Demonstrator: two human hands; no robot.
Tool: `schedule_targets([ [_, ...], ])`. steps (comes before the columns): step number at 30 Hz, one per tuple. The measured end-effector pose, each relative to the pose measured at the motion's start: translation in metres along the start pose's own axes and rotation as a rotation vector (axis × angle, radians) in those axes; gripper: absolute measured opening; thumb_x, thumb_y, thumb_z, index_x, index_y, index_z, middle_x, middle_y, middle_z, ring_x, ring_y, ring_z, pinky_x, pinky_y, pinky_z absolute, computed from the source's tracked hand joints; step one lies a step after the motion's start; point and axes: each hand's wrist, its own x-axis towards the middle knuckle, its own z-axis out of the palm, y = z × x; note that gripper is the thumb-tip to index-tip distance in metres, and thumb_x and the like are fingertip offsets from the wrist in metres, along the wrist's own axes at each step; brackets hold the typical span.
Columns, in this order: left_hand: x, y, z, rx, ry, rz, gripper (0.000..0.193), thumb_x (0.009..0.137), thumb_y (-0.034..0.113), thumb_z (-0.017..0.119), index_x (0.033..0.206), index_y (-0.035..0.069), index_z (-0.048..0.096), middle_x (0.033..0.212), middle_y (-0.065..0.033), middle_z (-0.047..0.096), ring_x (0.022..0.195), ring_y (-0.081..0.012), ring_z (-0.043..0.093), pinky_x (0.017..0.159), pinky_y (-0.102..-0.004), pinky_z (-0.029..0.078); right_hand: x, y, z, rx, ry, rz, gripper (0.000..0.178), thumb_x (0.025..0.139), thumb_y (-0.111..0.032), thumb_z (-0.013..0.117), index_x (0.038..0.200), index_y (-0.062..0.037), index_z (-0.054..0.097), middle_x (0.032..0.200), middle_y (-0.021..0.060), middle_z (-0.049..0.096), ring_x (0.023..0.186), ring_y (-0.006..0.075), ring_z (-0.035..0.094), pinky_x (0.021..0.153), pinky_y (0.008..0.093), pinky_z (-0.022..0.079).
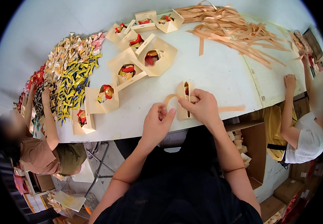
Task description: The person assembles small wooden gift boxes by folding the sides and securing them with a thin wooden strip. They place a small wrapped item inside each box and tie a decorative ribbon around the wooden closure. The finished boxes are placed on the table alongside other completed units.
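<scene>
**A Ribbon [171, 96] Between My Two Hands, at a Small Box**

The small box [182, 112], cream in colour, is on the bench [221, 84] in front of me, near its edge. Something red and gold shows in its narrow opening. My left hand [157, 120] is just beside the box, with the thumb and fingers closed on the ribbon, which makes a curve above. My right hand [202, 105] is over the box, and its fingers are pinched together on the ribbon there; if they grip the box also, I cannot tell. A tan strip [231, 108] extends to the right of this hand.

To the left and farther, open boxes [168, 65] with wrapped sweets stand in a bent row. Beyond them is a wide pile of sweets [70, 71], where a person [38, 155] is reaching. Many loose ribbons [225, 26] lie at the far right side.
</scene>
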Motion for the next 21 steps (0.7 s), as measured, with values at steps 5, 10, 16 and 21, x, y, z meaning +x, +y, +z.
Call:
schedule_targets([
  [5,-0.002,0.032,-0.015,0.431,0.574,0.552,0.03,0.096,0.019,0.079,0.118,0.002,0.07,0.113,-0.0141,0.062,0.113,-0.0354,0.058,0.103,-0.0457,0.045,0.006,0.016,0.01,0.194,-0.008,0.004,0.051,0.086,-0.035,0.086,0.066,-0.0046,0.051,0.055,0.0053,0.052,0.052,0.0158,0.048,0.053,0.0364,0.043],
  [10,-0.03,0.032,-0.012,0.635,0.344,0.594,0.015,0.099,0.018,0.074,0.098,0.006,0.082,0.106,-0.0097,0.063,0.1,-0.0289,0.061,0.092,-0.0419,0.043,0.001,0.019,0.024,0.32,0.04,0.055,0.048,0.093,-0.03,0.081,0.067,-0.0046,0.049,0.056,0.003,0.048,0.054,0.0129,0.043,0.053,0.0355,0.041],
  [16,-0.01,-0.008,0.012,0.273,-0.079,0.186,0.021,0.108,0.018,0.066,0.111,0.004,0.082,0.078,-0.0029,0.061,0.073,-0.0189,0.058,0.073,-0.0355,0.043,-0.008,0.011,0.04,0.374,0.0,0.109,0.047,0.097,-0.031,0.08,0.071,-0.0041,0.052,0.059,0.0016,0.047,0.058,0.0111,0.042,0.054,0.0335,0.04],
  [21,0.035,-0.015,0.021,-0.664,-0.069,-0.019,0.024,0.115,0.02,0.057,0.112,0.003,0.073,0.085,0.0007,0.066,0.079,-0.0112,0.057,0.073,-0.0349,0.048,-0.022,-0.006,0.045,0.36,-0.024,0.092,0.048,0.098,-0.038,0.083,0.077,-0.0031,0.057,0.064,0.0012,0.052,0.06,0.0108,0.045,0.055,0.0325,0.041],
])
